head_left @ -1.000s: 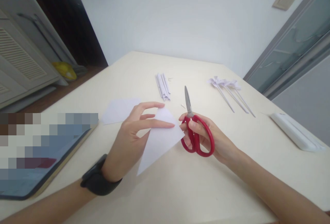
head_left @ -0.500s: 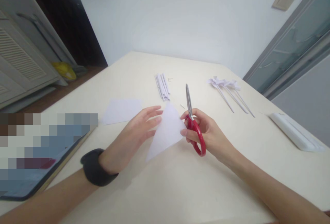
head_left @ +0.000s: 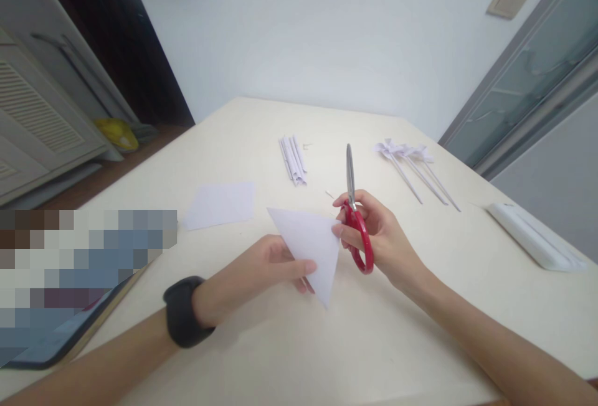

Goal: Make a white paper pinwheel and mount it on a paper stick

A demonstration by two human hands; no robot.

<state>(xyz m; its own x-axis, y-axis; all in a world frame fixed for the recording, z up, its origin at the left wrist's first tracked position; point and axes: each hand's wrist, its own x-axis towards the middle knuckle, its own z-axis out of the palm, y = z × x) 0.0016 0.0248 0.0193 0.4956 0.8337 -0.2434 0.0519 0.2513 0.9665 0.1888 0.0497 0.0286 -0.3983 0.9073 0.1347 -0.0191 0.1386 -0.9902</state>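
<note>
Left hand [head_left: 261, 269] pinching folded white paper triangle [head_left: 311, 244], lifting it just above table [head_left: 327, 344]. Right hand [head_left: 374, 238] at 3 o'clock of triangle, gripping red-handled scissors [head_left: 355, 219], blades shut, pointing toward 12 o'clock. Flat white sheet [head_left: 219, 205] lying at 10 o'clock; rolled paper sticks [head_left: 293, 159] at 12; 3 pinwheels [head_left: 411, 163] at 1.

A pale wall [head_left: 327, 32] fills the top centre of my view, with a beige switch plate [head_left: 507, 1] at upper right. A grey-framed glass door [head_left: 527, 82] slants down the right edge. At upper left stands a louvred cabinet [head_left: 37, 126] beside a dark doorway [head_left: 121, 38]. The cream bench [head_left: 327, 344] spreads across the lower frame in soft, even light.
</note>
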